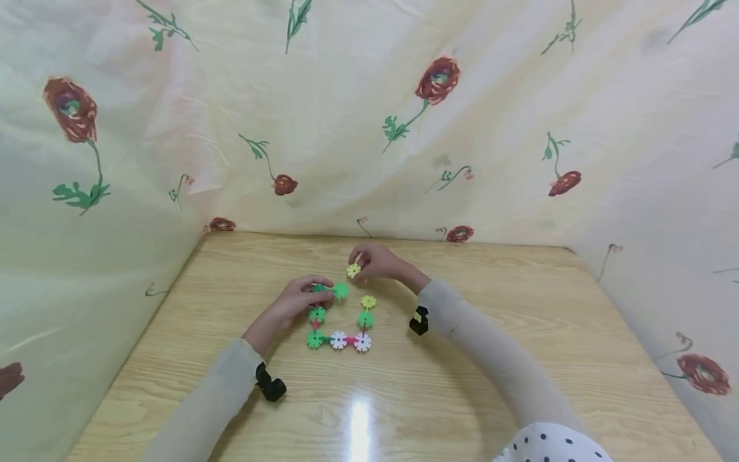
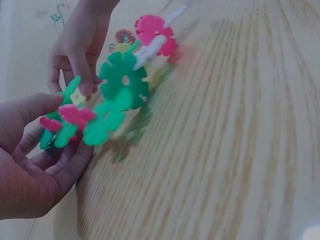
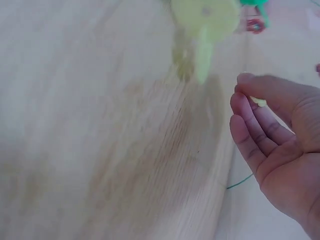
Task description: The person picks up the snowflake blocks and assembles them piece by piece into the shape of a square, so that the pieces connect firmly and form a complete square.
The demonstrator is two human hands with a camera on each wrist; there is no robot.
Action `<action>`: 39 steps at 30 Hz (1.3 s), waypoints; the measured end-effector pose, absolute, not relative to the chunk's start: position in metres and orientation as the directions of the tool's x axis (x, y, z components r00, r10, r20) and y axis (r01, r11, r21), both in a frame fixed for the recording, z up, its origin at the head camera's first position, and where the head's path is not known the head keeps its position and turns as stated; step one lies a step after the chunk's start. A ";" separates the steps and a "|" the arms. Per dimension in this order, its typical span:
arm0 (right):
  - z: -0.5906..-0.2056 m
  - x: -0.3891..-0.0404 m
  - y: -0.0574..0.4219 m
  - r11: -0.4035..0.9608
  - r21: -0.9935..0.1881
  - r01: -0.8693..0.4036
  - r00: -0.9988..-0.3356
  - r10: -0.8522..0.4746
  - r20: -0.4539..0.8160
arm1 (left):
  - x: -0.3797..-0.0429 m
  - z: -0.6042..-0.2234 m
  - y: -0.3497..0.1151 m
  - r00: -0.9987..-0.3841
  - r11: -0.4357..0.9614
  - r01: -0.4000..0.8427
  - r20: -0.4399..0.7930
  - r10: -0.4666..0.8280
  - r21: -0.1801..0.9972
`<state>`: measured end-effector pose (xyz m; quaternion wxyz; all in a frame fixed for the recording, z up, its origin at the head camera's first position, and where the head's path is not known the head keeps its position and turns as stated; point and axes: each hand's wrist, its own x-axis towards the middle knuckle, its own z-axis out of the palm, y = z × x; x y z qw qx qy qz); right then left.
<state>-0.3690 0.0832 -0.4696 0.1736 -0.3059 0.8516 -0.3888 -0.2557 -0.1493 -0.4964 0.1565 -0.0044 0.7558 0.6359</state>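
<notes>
A U-shaped chain of interlocking notched plastic discs lies over the wood tabletop, with white discs (image 1: 338,340) along its near side and green and pink discs elsewhere. My left hand (image 1: 297,298) grips the chain's far left corner between thumb and fingers, close to a bright green disc (image 1: 340,290). In the left wrist view, green discs (image 2: 105,125) and a pink disc (image 2: 77,116) show at its fingertips. My right hand (image 1: 378,262) pinches a separate yellow disc (image 1: 354,271), mostly hidden by the fingers in the right wrist view. Nearby, another yellow disc (image 1: 368,301) tops the chain's right side.
The wooden table (image 1: 519,308) extends to both sides of the hands. Flower-printed cloth (image 1: 346,128) hangs behind it and along the left and right. Each wrist wears a black camera (image 1: 419,320).
</notes>
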 end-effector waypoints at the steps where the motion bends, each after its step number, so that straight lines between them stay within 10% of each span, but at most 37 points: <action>1: -0.469 -0.367 0.086 0.489 -0.785 -0.380 -0.756 -0.653 -0.040 | -0.256 -0.497 -0.148 -0.956 0.191 -0.198 -0.232 0.177 0.961; 17: -0.468 -0.323 0.105 0.315 -0.857 -0.408 -0.854 -0.464 0.235 | -0.263 -0.493 -0.128 -0.991 0.099 -0.130 -0.132 0.012 0.987; 39: -0.479 -0.304 0.103 0.292 -0.869 -0.400 -0.877 -0.398 0.271 | -0.263 -0.487 -0.119 -0.995 0.109 -0.067 -0.075 0.066 0.992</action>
